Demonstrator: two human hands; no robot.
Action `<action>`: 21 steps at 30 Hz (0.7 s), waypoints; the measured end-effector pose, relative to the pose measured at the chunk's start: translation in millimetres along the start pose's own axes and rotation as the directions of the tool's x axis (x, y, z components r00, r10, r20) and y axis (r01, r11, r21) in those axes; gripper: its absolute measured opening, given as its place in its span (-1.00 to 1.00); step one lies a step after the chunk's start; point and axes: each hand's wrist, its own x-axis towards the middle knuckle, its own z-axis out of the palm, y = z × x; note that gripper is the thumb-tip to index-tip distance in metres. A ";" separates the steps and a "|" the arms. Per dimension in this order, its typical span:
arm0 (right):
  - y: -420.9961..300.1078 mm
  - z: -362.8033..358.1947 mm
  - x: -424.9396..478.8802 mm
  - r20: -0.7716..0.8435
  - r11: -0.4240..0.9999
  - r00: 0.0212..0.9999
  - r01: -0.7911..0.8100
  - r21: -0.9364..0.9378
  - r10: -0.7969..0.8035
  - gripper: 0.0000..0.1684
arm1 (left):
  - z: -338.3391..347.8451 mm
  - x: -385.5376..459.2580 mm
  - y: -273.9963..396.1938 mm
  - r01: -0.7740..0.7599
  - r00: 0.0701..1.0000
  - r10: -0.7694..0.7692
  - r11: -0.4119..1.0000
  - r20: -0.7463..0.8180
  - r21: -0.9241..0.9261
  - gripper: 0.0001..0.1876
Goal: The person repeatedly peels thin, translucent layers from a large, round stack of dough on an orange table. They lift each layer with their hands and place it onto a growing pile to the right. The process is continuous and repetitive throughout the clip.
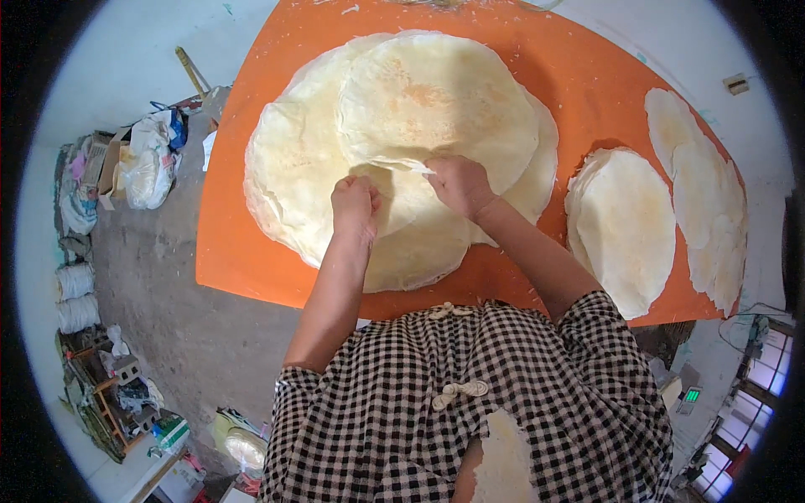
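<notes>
Large, thin round flatbreads lie in overlapping piles on an orange tabletop (251, 264) before me. My right hand (459, 182) pinches the near edge of the uppermost flatbread (440, 94), which has browned patches. That edge is lifted slightly and folded between my fingers. My left hand (354, 204) is curled just short of the same edge, above the lower flatbreads (295, 170); whether it grips any sheet is hidden. Close to the camera, at the bottom, a torn-edged pale piece (503, 459), seemingly flatbread, overlaps the checked garment (409, 390).
A separate flatbread stack (622, 226) sits to the right, with more overlapping sheets (704, 195) along the table's right edge. Left on the floor (188, 339) are plastic bags (148, 163), an open cardboard box (113, 163) and white twine spools (77, 298). A lit green display (692, 395) is lower right.
</notes>
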 end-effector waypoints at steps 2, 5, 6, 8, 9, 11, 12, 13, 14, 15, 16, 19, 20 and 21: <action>-5.6 5.7 -0.9 -0.029 0.999 0.999 0.029 -0.043 -0.031 -0.86 | -1.4 8.3 2.2 0.090 0.996 -0.090 0.996 0.007 -0.028 -0.83; -2.1 9.2 -3.9 -0.068 0.997 0.996 0.057 -0.043 -0.060 -0.87 | -1.8 20.8 3.7 0.231 0.973 -0.231 0.969 0.015 -0.088 -0.85; -2.0 8.8 -4.4 -0.081 0.998 0.995 0.061 -0.031 -0.064 -0.86 | -1.9 22.5 5.7 0.257 0.967 -0.255 0.961 0.031 -0.104 -0.83; -5.1 9.4 -6.6 -0.021 0.998 0.999 0.042 -0.056 -0.044 -0.81 | -1.1 21.1 7.7 0.286 0.957 -0.281 0.956 0.071 -0.065 -0.79; -9.1 8.7 -7.0 0.007 0.997 0.999 0.033 -0.070 -0.033 -0.79 | 0.9 16.5 11.2 0.288 0.954 -0.286 0.958 0.094 -0.008 -0.77; -30.9 12.5 -13.4 -0.107 0.983 0.994 0.014 -0.184 -0.034 -0.72 | 1.8 14.4 11.4 0.262 0.956 -0.266 0.964 0.121 0.051 -0.75; -37.1 15.8 -11.9 -0.129 0.976 0.991 0.018 -0.218 -0.047 -0.70 | 2.7 14.2 8.4 0.237 0.962 -0.242 0.970 0.124 0.052 -0.75; -37.3 15.4 -16.0 -0.153 0.968 0.987 0.017 -0.251 -0.057 -0.68 | 3.2 13.0 6.2 0.212 0.968 -0.217 0.976 0.125 0.051 -0.74; -35.9 17.9 -16.8 -0.146 0.964 0.987 0.028 -0.264 -0.069 -0.67 | 5.4 10.7 3.4 0.227 0.966 -0.229 0.973 0.118 0.033 -0.73; -37.0 22.4 -14.7 -0.144 0.962 0.987 0.035 -0.272 -0.077 -0.65 | 7.2 5.0 8.8 0.215 0.966 -0.222 0.975 0.137 0.063 -0.71; -35.3 24.8 -11.2 -0.132 0.978 0.990 0.026 -0.208 -0.055 -0.63 | 4.8 1.8 12.0 0.196 0.961 -0.209 0.977 0.181 0.089 -0.68; -19.8 8.6 11.9 0.082 0.985 0.988 -0.119 -0.124 0.130 -0.63 | -14.7 -12.2 16.0 0.112 0.965 -0.133 0.989 0.227 0.101 -0.71; -16.3 -9.1 27.1 0.247 0.954 0.929 -0.233 -0.187 0.276 -0.64 | -27.3 -19.3 15.4 0.079 0.972 -0.099 0.992 0.213 0.100 -0.72; 8.0 -16.4 39.0 0.101 0.971 0.971 -0.202 -0.125 0.215 -0.68 | -39.7 -28.0 15.5 0.044 0.977 -0.063 0.994 0.204 0.101 -0.73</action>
